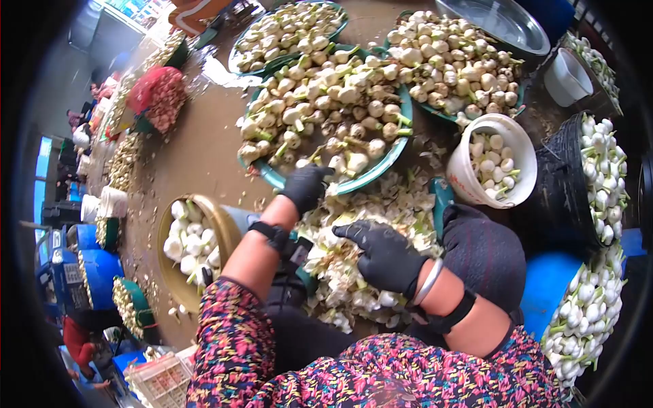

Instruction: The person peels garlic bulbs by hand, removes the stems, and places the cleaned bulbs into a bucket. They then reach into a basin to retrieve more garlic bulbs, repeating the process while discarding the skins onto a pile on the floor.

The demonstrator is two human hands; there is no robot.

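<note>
My left hand (306, 188), in a black glove, reaches over the near rim of a wide green basin (396, 158). Its fingers stretch towards the garlic bulbs (357, 163) inside, and I see nothing held in them. Above a heap of pale garlic peelings (354, 285) is my right hand (386, 257), also gloved in black. Its index finger points left while the other fingers curl in; whatever they may hold is hidden. Unpeeled bulbs with dirt and short stems fill the basin's far side.
A white bucket (527, 170) of cleaned bulbs stands right; a yellowish bucket (228, 234) of white bulbs stands left. Two more heaped basins lie beyond. Black and blue tubs (547, 289) with bulbs line the right. A red net sack (146, 88) sits far left; people are farther off.
</note>
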